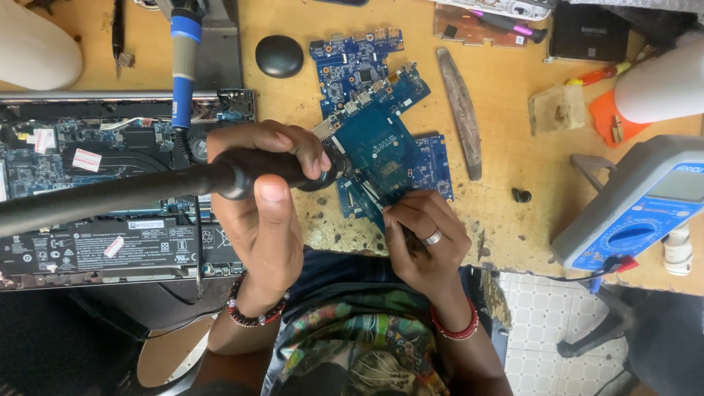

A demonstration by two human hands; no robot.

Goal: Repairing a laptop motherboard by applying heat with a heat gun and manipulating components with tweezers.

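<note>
Circuit board (381, 150), blue, irregular outline w/ small chips & connectors, sits centre frame on the wooden bench (506, 95), tilted, overlapping other blue boards (352, 59) above & beneath it. Left hand (264, 198) has its grip wrapped tight round a black hot-air tool (242, 174); thick black hose runs off toward left edge, nozzle end right at board's left edge. Right hand (425, 238), ring on one finger, fingertips pressed together at board's lower edge, pinching sth thin & dark; can't tell what it is. Nozzle tip mostly hidden by left fingers. Opened laptop (95, 191) at left partly covered by hose. Multimeter (638, 209) at right, cut off by frame edge. Blue-handled soldering iron (183, 66) upper left.
</note>
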